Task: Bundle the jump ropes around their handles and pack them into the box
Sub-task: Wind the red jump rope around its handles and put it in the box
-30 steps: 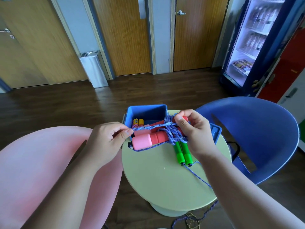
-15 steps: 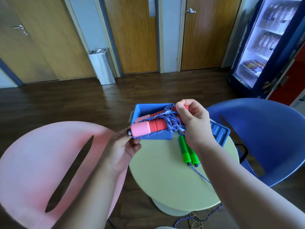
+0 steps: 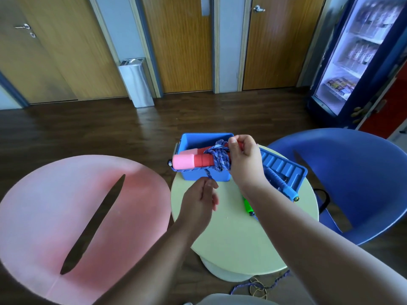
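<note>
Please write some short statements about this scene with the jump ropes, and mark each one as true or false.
1. The right hand grips the pink and red foam handles, which are wrapped in purple-blue braided rope. True.
2. The blue plastic box stands on the pink chair. False: it stands on the round pale green table.
3. A green jump-rope handle lies on the table. True.
4. The box's blue lid covers it. False: the lid lies open beside it.
5. The left hand grips the handles. False: it pinches a loose rope strand below them.
</note>
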